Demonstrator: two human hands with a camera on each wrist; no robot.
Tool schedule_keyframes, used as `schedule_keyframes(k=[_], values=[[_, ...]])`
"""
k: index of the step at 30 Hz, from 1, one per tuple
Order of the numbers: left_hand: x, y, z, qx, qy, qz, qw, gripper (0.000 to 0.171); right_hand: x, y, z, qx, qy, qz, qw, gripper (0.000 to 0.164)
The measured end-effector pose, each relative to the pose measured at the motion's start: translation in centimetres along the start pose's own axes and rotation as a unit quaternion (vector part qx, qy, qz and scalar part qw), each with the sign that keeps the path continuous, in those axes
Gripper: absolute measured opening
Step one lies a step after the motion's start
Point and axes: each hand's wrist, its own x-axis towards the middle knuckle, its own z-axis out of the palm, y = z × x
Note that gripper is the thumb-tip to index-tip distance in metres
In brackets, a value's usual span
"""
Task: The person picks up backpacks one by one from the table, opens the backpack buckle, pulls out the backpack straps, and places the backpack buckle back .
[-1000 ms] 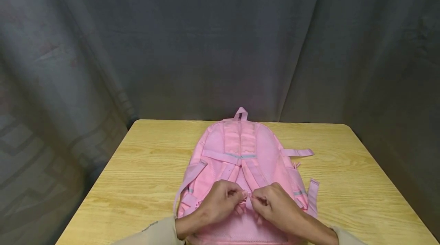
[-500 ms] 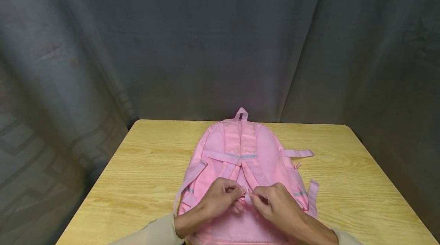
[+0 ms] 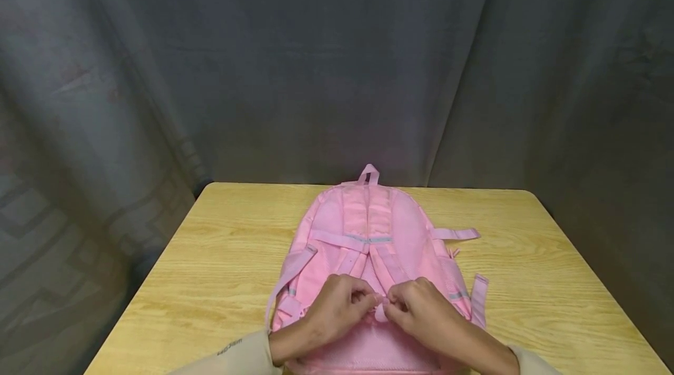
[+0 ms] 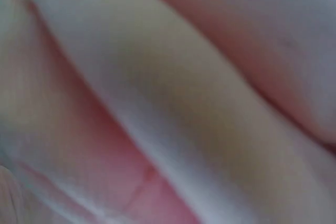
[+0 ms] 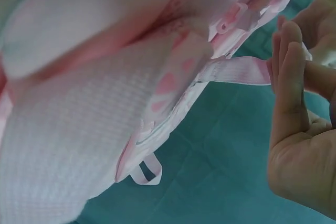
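Note:
A pink backpack (image 3: 408,223) lies with its shoulder-strap side up, and both hands meet over its lower middle. My left hand (image 3: 337,309) pinches a small pink piece between thumb and curled forefinger. Opposite it, my right hand (image 3: 425,312) pinches the pink webbing strap (image 5: 236,70), which stretches from the bag to the fingers in the right wrist view. Below the fingertips hangs a pale pink tab (image 3: 380,313). What exactly the left fingertips hold I cannot tell. Blurred pale and pink fabric (image 4: 173,98) fills the left wrist view.
The bag rests on a wood-grain table (image 3: 226,246). Loose webbing ends (image 3: 457,234) stick out at its right side, and another strap (image 3: 292,275) curves along its left. A top handle (image 3: 370,174) points to the back. Grey curtains (image 3: 326,71) hang behind the table.
The fingertips rose slightly half a second ago and have come back down. The pale tab below them shows more fully now. The backpack stays in place.

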Motion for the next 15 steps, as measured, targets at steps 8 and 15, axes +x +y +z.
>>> schedule_keyframes(k=[8, 15], values=[[-0.16, -0.21, 0.0, -0.023, -0.047, -0.021, 0.9984, 0.02, -0.1, 0.33, 0.2, 0.029, -0.022, -0.007, 0.999, 0.041], [-0.34, -0.52, 0.03, -0.136, -0.062, -0.05, 0.9876, 0.019, -0.22, 0.41, 0.62, 0.036, 0.011, -0.038, 0.999, 0.04]])
